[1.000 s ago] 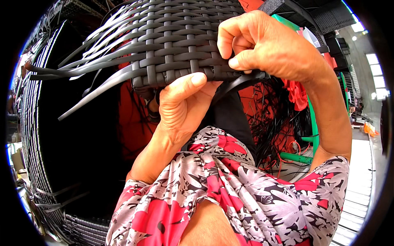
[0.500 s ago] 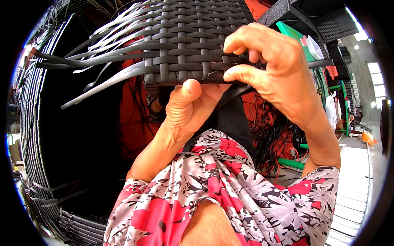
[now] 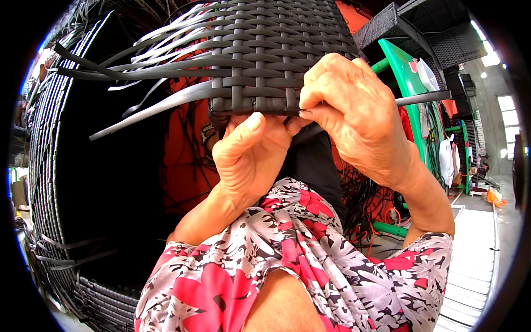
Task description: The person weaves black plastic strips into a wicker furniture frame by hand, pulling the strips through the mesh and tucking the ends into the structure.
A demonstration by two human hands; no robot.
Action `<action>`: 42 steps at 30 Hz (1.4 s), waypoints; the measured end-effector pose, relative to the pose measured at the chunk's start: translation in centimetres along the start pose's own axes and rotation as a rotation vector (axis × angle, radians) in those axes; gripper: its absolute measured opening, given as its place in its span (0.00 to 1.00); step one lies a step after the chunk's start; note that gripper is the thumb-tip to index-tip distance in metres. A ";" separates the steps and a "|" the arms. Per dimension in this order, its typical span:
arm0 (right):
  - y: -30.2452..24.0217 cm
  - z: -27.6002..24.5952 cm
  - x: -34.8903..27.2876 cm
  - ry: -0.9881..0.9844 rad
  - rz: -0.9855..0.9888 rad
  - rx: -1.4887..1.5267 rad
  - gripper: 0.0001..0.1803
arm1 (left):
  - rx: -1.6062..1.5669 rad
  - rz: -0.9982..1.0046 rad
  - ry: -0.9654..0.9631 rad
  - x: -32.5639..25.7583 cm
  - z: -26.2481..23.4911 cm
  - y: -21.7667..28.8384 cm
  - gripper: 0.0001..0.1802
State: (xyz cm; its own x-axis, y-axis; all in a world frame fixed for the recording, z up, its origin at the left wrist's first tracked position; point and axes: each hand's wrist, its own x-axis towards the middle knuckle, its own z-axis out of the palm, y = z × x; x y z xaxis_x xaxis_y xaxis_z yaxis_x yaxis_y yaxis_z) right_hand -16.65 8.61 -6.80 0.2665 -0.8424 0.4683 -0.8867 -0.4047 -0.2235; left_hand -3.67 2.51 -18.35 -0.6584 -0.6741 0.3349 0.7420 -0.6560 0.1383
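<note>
A dark grey woven rattan panel (image 3: 265, 61) stretches away from me, its near edge bound in wrapped strips. Under that edge are the curled fingers of my left hand (image 3: 246, 146), with the thumb raised in front. My right hand (image 3: 354, 110) is closed at the right end of the edge, thumb and forefinger pinched together against the weave. A flat rattan strip (image 3: 423, 98) sticks out to the right from behind this hand. What lies right between the pinching fingertips is mostly hidden. Loose strip ends (image 3: 149, 108) fan out from the panel's left side.
At left stands a large dark piece with a ribbed woven edge (image 3: 47, 144). Tangled black strips (image 3: 359, 199) lie on the red surface below. A green board (image 3: 406, 83) and a green tube (image 3: 390, 228) are at right, beside a white slatted surface (image 3: 470, 254).
My right thumb and fingers have come together from a wide gap and lowered to the panel edge. My left fingers have curled further beneath it. The panel appears slightly farther right.
</note>
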 end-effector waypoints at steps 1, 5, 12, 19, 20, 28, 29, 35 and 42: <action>-0.1 -0.1 0.1 -0.013 0.034 0.091 0.09 | -0.050 -0.015 0.001 0.0 0.3 0.1 0.26; -0.8 -0.3 0.5 0.041 0.547 0.601 0.07 | -0.160 -0.049 0.015 0.3 1.1 0.3 0.23; -0.6 0.5 2.4 -0.040 0.145 0.113 0.06 | -0.222 -0.045 -0.091 0.3 0.6 0.9 0.29; -0.4 1.5 4.2 -0.165 0.139 0.124 0.07 | -0.148 -0.039 -0.139 -0.2 -0.3 1.9 0.28; -0.7 1.9 4.1 -0.163 0.241 0.171 0.07 | -0.136 -0.035 -0.153 -0.3 -0.3 2.0 0.28; 0.1 1.9 4.8 -0.133 -0.095 -0.180 0.09 | -0.169 -0.044 0.122 -0.3 -0.1 1.7 0.25; 0.4 1.8 4.9 -0.137 -0.065 -0.160 0.09 | -0.165 -0.009 0.106 -0.2 -0.1 1.3 0.25; 1.0 1.5 3.7 -0.046 0.049 -0.150 0.09 | -0.190 -0.034 0.039 0.9 -0.7 -0.5 0.24; 0.3 -0.3 1.2 -0.047 0.632 0.564 0.06 | -0.160 -0.058 0.025 1.0 -1.5 -1.2 0.19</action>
State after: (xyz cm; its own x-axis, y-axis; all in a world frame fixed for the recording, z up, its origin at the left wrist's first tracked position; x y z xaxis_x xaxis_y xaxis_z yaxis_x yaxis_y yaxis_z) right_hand -16.70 7.59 -6.05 -0.1900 -0.9786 0.0788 -0.5565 0.0412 -0.8299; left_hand -5.40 2.05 -19.61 -0.7041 -0.6404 0.3070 0.6743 -0.7384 0.0062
